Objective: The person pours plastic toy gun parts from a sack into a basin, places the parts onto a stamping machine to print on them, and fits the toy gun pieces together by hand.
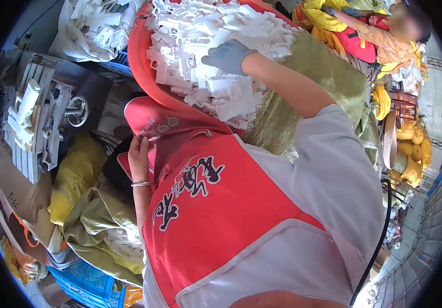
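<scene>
My right hand (229, 56), in a grey glove, is over a heap of white plastic pieces (180, 49), some shaped like toy pistols. Its fingers are curled in, and whatever they hold is hidden. The heap fills a large red tub (138, 49) and spills onto a woven olive sack (303, 66). My left hand (139, 154) is bare, with a bangle at the wrist. It rests by my lap beside my red apron (215, 190), fingers bent together. What is at its fingertips is too small to tell.
A machine with a handwheel (77, 111) stands at the left. A white bag of similar pieces (95, 31) sits behind it. Yellow cloth (80, 169) and a blue crate (85, 282) lie at lower left. Another person (385, 36) works at upper right, near yellow sacks (410, 154).
</scene>
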Action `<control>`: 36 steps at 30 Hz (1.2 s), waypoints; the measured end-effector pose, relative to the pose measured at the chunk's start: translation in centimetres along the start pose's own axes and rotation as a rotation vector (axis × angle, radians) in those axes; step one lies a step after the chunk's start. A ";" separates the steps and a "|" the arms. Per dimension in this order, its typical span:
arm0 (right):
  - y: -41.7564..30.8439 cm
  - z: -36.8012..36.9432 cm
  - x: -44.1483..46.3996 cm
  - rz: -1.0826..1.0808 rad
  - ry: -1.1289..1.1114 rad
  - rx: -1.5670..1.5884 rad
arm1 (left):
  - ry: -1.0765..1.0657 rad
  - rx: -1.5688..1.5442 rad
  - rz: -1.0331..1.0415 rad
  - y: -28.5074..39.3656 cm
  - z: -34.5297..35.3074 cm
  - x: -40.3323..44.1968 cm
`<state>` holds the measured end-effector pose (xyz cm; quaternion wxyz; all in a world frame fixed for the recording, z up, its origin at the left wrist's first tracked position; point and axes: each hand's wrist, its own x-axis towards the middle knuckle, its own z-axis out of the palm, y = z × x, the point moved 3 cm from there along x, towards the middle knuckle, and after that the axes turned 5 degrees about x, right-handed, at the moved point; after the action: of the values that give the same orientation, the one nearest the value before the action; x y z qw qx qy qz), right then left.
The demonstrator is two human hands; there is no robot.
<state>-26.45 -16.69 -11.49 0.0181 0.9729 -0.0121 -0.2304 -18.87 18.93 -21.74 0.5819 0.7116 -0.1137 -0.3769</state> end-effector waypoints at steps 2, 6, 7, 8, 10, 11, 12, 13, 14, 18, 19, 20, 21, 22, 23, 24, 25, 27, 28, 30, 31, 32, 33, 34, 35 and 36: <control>0.8 0.9 0.1 0.044 0.012 0.039 | -0.050 -0.016 0.003 2.1 1.1 0.5; 4.6 2.4 -0.1 0.163 0.112 0.064 | -0.122 -0.042 0.021 4.0 2.9 1.6; 5.3 2.1 -0.7 0.287 -0.088 0.084 | -0.167 -0.070 0.050 4.3 3.3 1.4; 5.4 1.5 -1.4 0.286 -0.090 0.082 | -0.164 -0.057 0.040 4.5 3.5 1.2; 5.5 0.2 -2.7 0.210 -0.118 0.141 | -0.155 -0.060 0.088 2.8 3.2 1.2; 5.8 -0.4 -3.5 0.202 -0.122 0.136 | -0.147 -0.060 0.132 1.9 2.8 1.0; 6.3 -1.5 -4.3 0.190 0.050 0.133 | -0.139 -0.066 0.127 1.6 2.4 0.6; 6.4 -2.9 -5.0 0.179 0.219 0.133 | -0.090 -0.095 0.039 1.2 2.0 0.0; 6.4 -4.0 -5.4 0.174 0.213 0.133 | -0.044 -0.123 -0.047 0.8 1.7 -0.3; 4.8 -6.6 -6.2 0.048 0.435 0.312 | -0.104 0.291 0.135 2.9 2.1 0.3; 4.0 -6.7 -5.9 -0.042 0.490 0.288 | -0.105 0.770 0.356 5.7 2.9 -0.1; 2.0 -7.4 -5.9 0.017 0.373 0.351 | -0.037 1.122 0.579 8.4 3.7 -0.8; 0.3 -7.1 -5.5 0.058 0.400 0.498 | -0.043 0.972 0.548 7.3 5.1 1.1; -0.6 -6.3 -4.8 0.043 0.417 0.568 | -0.046 0.821 0.520 6.2 6.7 2.8; -2.3 -6.4 -3.7 0.085 0.395 0.612 | -0.131 0.529 0.332 8.9 8.7 3.0; -1.1 -4.6 -3.3 -0.003 0.460 0.592 | -0.130 0.474 0.404 9.2 11.1 4.4; 0.2 -2.7 -2.7 -0.089 0.524 0.567 | -0.177 0.396 0.400 10.9 13.5 4.8; -0.3 -2.9 -1.6 -0.069 0.513 0.561 | -0.215 0.064 0.517 10.5 19.5 9.2; -0.6 -3.3 -1.0 -0.056 0.505 0.723 | -0.186 0.101 0.465 10.2 21.7 10.9; -0.4 -3.8 -0.6 -0.037 0.494 0.879 | -0.465 -0.566 0.122 12.1 22.4 8.9; 0.0 -3.5 -0.3 0.012 0.514 0.918 | -0.455 -0.560 0.130 12.3 21.7 9.2; 0.2 -2.9 -0.5 0.064 0.537 0.961 | -0.411 -0.411 0.130 12.2 21.4 8.7; 0.1 -2.9 -0.2 0.059 0.534 0.957 | -0.371 -0.275 0.126 12.5 21.0 8.5; -0.2 -3.2 0.3 0.068 0.587 0.852 | -0.289 -0.126 0.184 13.3 19.9 8.1; -0.6 -3.5 0.8 0.074 0.635 0.749 | -0.277 -0.126 0.183 12.4 20.5 9.0; -0.6 -4.0 1.8 0.061 0.630 0.752 | -0.166 -0.060 0.407 11.5 21.4 10.2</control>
<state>-23.07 -16.02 -8.78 -0.3250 0.9335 -0.1171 0.0958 -22.97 -6.47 -16.19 0.6555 0.6229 -0.2911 -0.3123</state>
